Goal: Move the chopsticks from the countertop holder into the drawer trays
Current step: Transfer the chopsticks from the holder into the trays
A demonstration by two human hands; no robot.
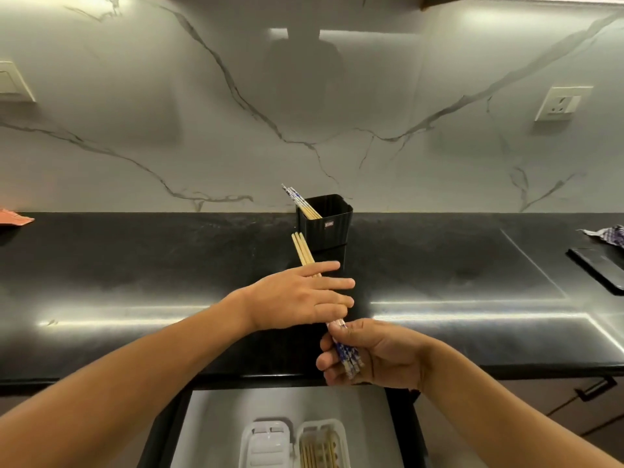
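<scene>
A black ribbed holder [325,221] stands on the black countertop [135,265] near the wall, with a few chopsticks [300,204] leaning out of its left corner. A bundle of wooden chopsticks [302,251] with blue-patterned ends is held over the counter's front. My right hand [368,356] grips the patterned ends. My left hand [297,295] lies flat across the middle of the bundle, fingers straight. Below, an open drawer [216,420] holds a white tray [320,444] with chopsticks in it and a white lidded tray [266,444] beside it.
A dark phone [597,268] and a crumpled blue-white wrapper [607,235] lie at the counter's right. An orange cloth [13,217] sits at the far left. Wall sockets [560,103] are on the marble backsplash. A cabinet handle [594,388] is at lower right.
</scene>
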